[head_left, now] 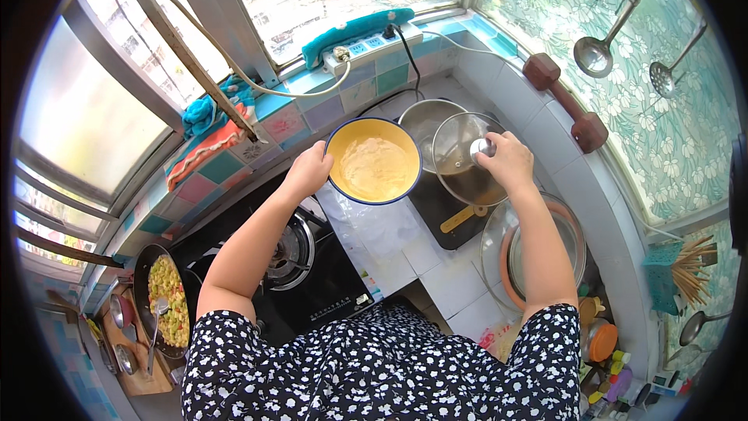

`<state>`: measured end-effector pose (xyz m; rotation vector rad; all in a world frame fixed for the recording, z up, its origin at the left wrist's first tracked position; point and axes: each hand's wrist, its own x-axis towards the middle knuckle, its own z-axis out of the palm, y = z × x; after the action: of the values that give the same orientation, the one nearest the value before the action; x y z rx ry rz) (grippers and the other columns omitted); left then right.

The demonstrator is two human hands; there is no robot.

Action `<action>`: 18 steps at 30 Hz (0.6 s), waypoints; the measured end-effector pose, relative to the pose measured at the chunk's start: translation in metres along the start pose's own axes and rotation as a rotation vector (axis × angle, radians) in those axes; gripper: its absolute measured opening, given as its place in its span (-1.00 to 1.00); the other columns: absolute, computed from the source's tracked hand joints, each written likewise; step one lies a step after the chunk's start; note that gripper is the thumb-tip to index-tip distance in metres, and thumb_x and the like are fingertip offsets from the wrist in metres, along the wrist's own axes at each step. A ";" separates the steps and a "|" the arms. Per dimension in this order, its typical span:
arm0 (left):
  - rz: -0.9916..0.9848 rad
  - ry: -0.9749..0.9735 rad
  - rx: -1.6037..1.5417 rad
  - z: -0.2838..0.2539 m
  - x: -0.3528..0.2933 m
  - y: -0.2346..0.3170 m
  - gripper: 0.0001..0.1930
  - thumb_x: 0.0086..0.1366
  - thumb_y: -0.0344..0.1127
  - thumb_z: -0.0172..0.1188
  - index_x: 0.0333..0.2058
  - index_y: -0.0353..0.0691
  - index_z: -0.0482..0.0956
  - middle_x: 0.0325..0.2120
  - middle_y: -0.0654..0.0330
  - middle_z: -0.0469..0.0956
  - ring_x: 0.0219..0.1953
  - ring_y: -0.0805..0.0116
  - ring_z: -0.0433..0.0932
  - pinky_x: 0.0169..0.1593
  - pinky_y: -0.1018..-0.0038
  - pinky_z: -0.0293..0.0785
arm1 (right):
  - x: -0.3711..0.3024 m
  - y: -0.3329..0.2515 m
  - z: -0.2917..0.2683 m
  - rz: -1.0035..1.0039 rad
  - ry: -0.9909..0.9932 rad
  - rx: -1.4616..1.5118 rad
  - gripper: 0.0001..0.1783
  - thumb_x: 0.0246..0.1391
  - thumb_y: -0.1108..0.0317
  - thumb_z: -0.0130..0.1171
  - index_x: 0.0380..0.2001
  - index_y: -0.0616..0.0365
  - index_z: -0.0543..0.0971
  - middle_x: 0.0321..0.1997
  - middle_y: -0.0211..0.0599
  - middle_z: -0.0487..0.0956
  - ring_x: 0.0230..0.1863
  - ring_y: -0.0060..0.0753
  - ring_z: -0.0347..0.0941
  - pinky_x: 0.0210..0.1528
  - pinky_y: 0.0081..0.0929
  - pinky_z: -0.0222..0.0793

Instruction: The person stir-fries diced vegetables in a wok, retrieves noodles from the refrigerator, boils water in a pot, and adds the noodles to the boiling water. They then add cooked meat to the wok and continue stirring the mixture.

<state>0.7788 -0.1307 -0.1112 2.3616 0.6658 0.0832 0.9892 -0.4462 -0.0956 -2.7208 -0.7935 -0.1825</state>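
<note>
My left hand grips the left rim of a yellow bowl with a blue edge. Pale yellow liquid fills the lower part of the bowl, which is held over the counter. With my right hand I pinch the knob of a clear glass lid, raised and tilted. Behind and partly under the lid stands a metal pot on a black induction cooker. The bowl's right edge is close to the pot and the lid. I cannot make out the pot's contents well.
On the left are a black gas stove and a frying pan with diced food and a spoon. Another glass lid lies by my right forearm. A power strip with cords, a dumbbell and a hanging ladle line the ledge and window.
</note>
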 end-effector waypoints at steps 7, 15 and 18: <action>-0.065 0.024 -0.040 -0.010 -0.055 -0.048 -0.69 0.27 -0.24 -0.10 -0.15 -0.37 0.38 -0.28 -0.26 0.52 -0.11 -0.22 0.46 -0.05 0.09 0.37 | 0.064 -0.046 0.059 -0.057 -0.087 -0.066 -0.58 -0.22 0.07 0.26 -0.20 -0.11 0.65 -0.18 -0.30 0.56 -0.13 -0.21 0.53 -0.07 -0.27 0.43; -0.146 0.008 -0.109 -0.012 -0.081 -0.060 -0.70 0.28 -0.22 -0.09 -0.15 -0.34 0.37 -0.26 -0.24 0.52 -0.09 -0.21 0.47 -0.04 0.10 0.36 | 0.084 -0.065 0.068 -0.005 -0.204 -0.148 -0.64 -0.17 0.08 0.28 -0.25 -0.07 0.66 -0.12 -0.25 0.56 -0.05 -0.18 0.51 0.01 -0.29 0.41; -0.111 0.039 -0.149 -0.010 -0.090 -0.059 -0.69 0.28 -0.23 -0.09 -0.14 -0.36 0.37 -0.26 -0.24 0.52 -0.09 -0.21 0.47 -0.04 0.12 0.37 | 0.083 -0.067 0.062 0.001 -0.305 -0.214 -0.55 -0.07 0.03 0.26 -0.10 -0.06 0.58 0.00 -0.20 0.52 0.03 -0.14 0.46 0.04 -0.26 0.39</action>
<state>0.6724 -0.1297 -0.1303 2.1810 0.7811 0.1266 1.0250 -0.3305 -0.1207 -2.9949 -0.8989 0.1621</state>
